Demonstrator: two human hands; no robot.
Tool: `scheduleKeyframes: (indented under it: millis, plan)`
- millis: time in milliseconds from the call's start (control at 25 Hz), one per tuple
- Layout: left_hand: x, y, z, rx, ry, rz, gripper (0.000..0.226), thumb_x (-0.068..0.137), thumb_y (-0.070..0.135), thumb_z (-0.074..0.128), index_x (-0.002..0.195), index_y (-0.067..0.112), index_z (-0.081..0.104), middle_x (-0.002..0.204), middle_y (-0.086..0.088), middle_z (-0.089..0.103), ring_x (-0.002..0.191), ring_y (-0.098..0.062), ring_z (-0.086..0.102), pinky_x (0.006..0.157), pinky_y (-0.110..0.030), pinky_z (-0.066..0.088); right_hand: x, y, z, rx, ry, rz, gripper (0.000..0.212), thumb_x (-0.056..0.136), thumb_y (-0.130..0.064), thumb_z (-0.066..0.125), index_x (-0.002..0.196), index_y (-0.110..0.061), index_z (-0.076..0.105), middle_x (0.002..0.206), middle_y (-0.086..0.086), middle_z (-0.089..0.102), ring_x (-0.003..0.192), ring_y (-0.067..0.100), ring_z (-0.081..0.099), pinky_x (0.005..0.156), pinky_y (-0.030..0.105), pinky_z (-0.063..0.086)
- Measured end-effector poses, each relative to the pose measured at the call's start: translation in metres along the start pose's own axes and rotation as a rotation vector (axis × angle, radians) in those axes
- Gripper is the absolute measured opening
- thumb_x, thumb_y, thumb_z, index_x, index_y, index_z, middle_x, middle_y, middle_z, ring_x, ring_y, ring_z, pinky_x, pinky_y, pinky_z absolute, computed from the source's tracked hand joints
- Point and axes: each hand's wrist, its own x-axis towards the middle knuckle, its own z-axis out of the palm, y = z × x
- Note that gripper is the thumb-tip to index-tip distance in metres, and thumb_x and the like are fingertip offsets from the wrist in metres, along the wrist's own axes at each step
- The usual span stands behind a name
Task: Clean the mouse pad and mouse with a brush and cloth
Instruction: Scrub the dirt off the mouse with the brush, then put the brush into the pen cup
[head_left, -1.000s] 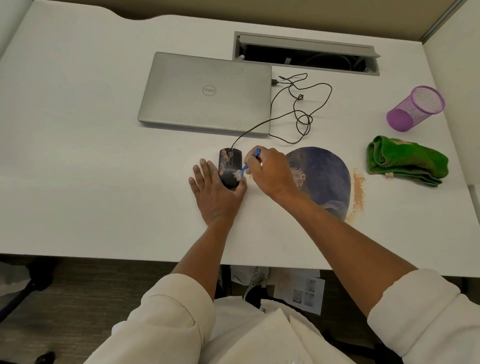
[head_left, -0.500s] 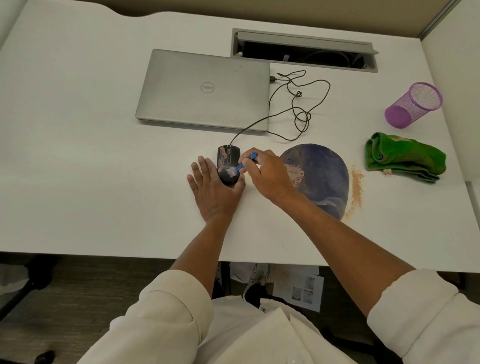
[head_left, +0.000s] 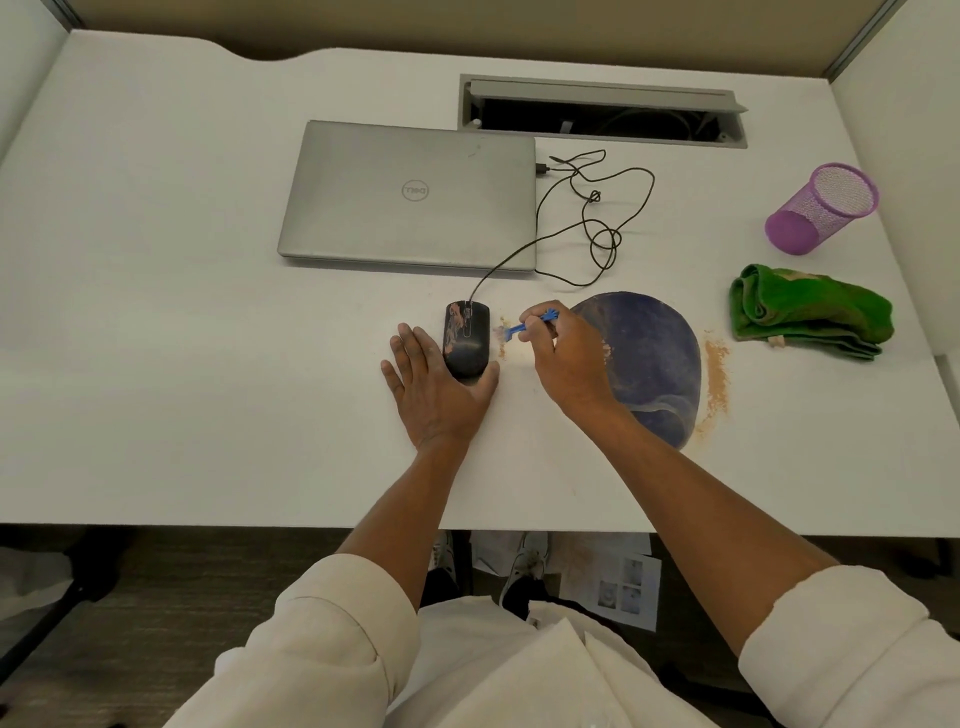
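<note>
A black wired mouse (head_left: 466, 339) with orange dust on its top lies on the white desk (head_left: 182, 338). My left hand (head_left: 434, 392) lies flat beside and behind it, fingers straight, thumb against its rear right side. My right hand (head_left: 563, 358) pinches a small blue brush (head_left: 527, 326), whose blurred bristles sit just right of the mouse, off its surface. A round dark blue mouse pad (head_left: 649, 358) lies under and right of my right hand, partly hidden by my wrist. A folded green cloth (head_left: 810, 312) rests at the right.
A shut silver laptop (head_left: 410, 197) sits behind the mouse, and the mouse cable (head_left: 597, 223) loops to its right. Orange dust (head_left: 717, 379) lies along the pad's right edge and beside the mouse. A purple mesh cup (head_left: 823, 208) and an open cable tray (head_left: 602, 111) stand further back.
The brush has swept rightward off the mouse's top to the desk beside it, leaving dust there. My left hand has stayed by the mouse.
</note>
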Motion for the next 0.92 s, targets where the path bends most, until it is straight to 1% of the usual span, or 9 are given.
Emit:
scheduleKeyframes:
  millis: [120, 280, 400, 480, 560, 640, 680, 800, 920]
  plan:
    - [-0.005, -0.009, -0.005, 0.024, -0.009, 0.068, 0.118, 0.084, 0.08, 0.046, 0.161, 0.003, 0.0, 0.171, -0.014, -0.004, 0.158, -0.026, -0.007, 0.126, -0.041, -0.007, 0.003, 0.005, -0.004, 0.021, 0.046, 0.056, 0.027, 0.104, -0.026, 0.043, 0.104, -0.011, 0.065, 0.088, 0.002, 0.067, 0.072, 0.01, 0.056, 0.061, 0.018, 0.043]
    - [-0.008, -0.013, -0.018, 0.037, 0.022, 0.191, 0.108, 0.089, 0.075, 0.036, 0.162, 0.004, 0.001, 0.171, -0.013, -0.006, 0.158, -0.025, -0.01, 0.128, -0.04, -0.006, 0.006, 0.011, -0.013, -0.006, 0.082, 0.093, 0.029, 0.105, -0.023, 0.04, 0.105, -0.009, 0.066, 0.09, 0.002, 0.063, 0.082, 0.014, 0.058, 0.071, 0.027, 0.047]
    - [-0.005, 0.002, -0.028, 0.018, 0.016, 0.336, 0.099, 0.094, 0.067, 0.036, 0.162, 0.007, -0.001, 0.171, -0.01, -0.009, 0.157, -0.021, -0.014, 0.127, -0.037, -0.01, 0.005, 0.014, -0.025, 0.016, 0.135, 0.098, 0.023, 0.103, -0.025, 0.046, 0.096, -0.011, 0.063, 0.083, -0.001, 0.063, 0.078, 0.016, 0.06, 0.067, 0.03, 0.049]
    - [-0.002, 0.017, -0.031, 0.016, -0.012, 0.427, 0.093, 0.096, 0.062, 0.035, 0.163, 0.008, -0.002, 0.171, -0.008, -0.011, 0.157, -0.02, -0.016, 0.126, -0.035, -0.011, 0.007, 0.018, -0.037, -0.018, 0.175, 0.107, 0.019, 0.101, -0.027, 0.052, 0.091, -0.013, 0.059, 0.077, -0.004, 0.061, 0.071, 0.013, 0.058, 0.059, 0.024, 0.046]
    - [0.001, 0.033, -0.031, 0.012, -0.046, 0.52, 0.083, 0.099, 0.053, 0.03, 0.163, 0.008, 0.0, 0.171, -0.008, -0.008, 0.157, -0.019, -0.014, 0.127, -0.034, -0.011, 0.006, 0.022, -0.053, -0.054, 0.23, 0.125, 0.016, 0.099, -0.028, 0.056, 0.088, -0.017, 0.055, 0.071, -0.011, 0.056, 0.065, 0.006, 0.054, 0.054, 0.013, 0.038]
    - [0.006, 0.052, -0.027, 0.004, -0.072, 0.603, 0.072, 0.103, 0.04, 0.027, 0.162, 0.007, 0.004, 0.171, -0.01, -0.004, 0.157, -0.019, -0.011, 0.125, -0.031, -0.015, 0.007, 0.03, -0.072, -0.064, 0.304, 0.152, 0.017, 0.098, -0.028, 0.059, 0.085, -0.018, 0.053, 0.068, -0.015, 0.054, 0.062, 0.004, 0.052, 0.052, 0.01, 0.036]
    - [0.009, 0.062, -0.024, 0.0, -0.089, 0.637, 0.068, 0.105, 0.035, 0.027, 0.162, 0.006, 0.004, 0.171, -0.011, -0.004, 0.157, -0.019, -0.011, 0.123, -0.029, -0.017, 0.007, 0.035, -0.081, -0.069, 0.332, 0.171, 0.019, 0.097, -0.028, 0.059, 0.084, -0.017, 0.053, 0.068, -0.013, 0.055, 0.063, 0.006, 0.052, 0.054, 0.011, 0.037]
    - [0.017, 0.096, -0.01, 0.008, -0.159, 0.721, 0.062, 0.109, 0.03, 0.024, 0.162, 0.006, 0.001, 0.171, -0.01, -0.008, 0.157, -0.019, -0.014, 0.124, -0.031, -0.013, 0.013, 0.051, -0.106, -0.089, 0.37, 0.236, 0.016, 0.095, -0.028, 0.062, 0.087, -0.015, 0.057, 0.074, -0.007, 0.059, 0.072, 0.018, 0.059, 0.065, 0.032, 0.049]
    - [0.025, 0.136, 0.007, 0.03, -0.243, 0.756, 0.061, 0.11, 0.032, 0.021, 0.162, 0.008, 0.002, 0.171, -0.01, -0.006, 0.157, -0.02, -0.012, 0.126, -0.032, -0.009, 0.024, 0.064, -0.127, -0.081, 0.372, 0.264, 0.013, 0.093, -0.025, 0.065, 0.091, -0.015, 0.058, 0.077, -0.008, 0.059, 0.076, 0.019, 0.061, 0.071, 0.038, 0.053]
